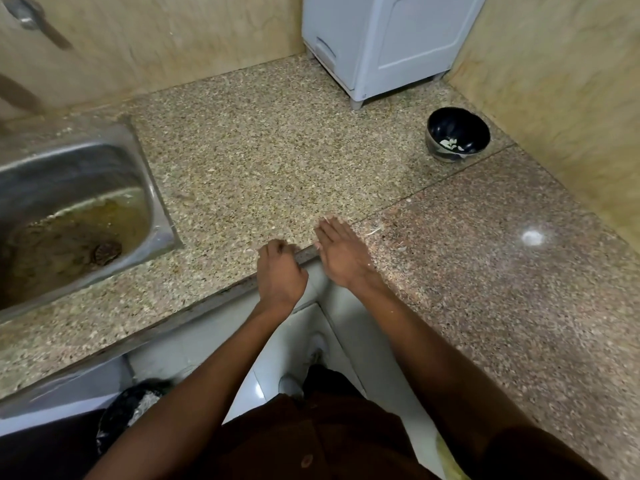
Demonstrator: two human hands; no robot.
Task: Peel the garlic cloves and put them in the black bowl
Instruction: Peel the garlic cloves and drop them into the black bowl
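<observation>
Fingers: right hand (341,252) flat, released, on counter (242,161) edge; left hand (280,271) curled, contents unclear. Black bowl (458,135), far beyond right hand, holds pale cloves (450,144): light, slippery; pinch at ends.

A stainless sink (79,188) holding murky water is set into the speckled bench (263,161); a grey cabinet (388,43) stands at the back wall.

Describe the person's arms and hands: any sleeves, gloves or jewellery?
Both forearms are bare. The left hand and right hand wear no gloves, and no rings or watch show. A dark brown buttoned shirt with a short sleeve shows at the right upper arm.
</observation>
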